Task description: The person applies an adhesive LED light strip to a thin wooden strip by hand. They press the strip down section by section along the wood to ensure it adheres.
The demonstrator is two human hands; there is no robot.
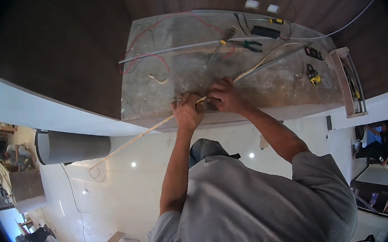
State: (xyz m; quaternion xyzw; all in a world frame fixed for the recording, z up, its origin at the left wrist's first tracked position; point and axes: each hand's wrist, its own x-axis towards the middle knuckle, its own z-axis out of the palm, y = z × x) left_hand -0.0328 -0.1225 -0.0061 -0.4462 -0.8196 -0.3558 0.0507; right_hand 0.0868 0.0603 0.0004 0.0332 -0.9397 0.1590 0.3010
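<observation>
A long yellowish cable [135, 138] runs across my front, from a looped loose end low on the left to the worktop on the right. My left hand [187, 113] is closed around it near the worktop's front edge. Just to the right, my right hand [223, 97] pinches the same cable, and a short stretch shows between the hands. Beyond my right hand the cable lies along a thin grey tube [278, 59]. A small yellowish offcut [158, 79] rests on the worktop beyond my left hand. My fingertips are partly hidden.
On the worktop [147, 100] lie a screwdriver [228, 34], green-handled pliers [253, 46], a black box [265, 32], red wire [142, 39] and a yellow-black tool [313, 76]. A wooden tray [339, 79] stands right. A grey roll [72, 145] lies left; people work farther off.
</observation>
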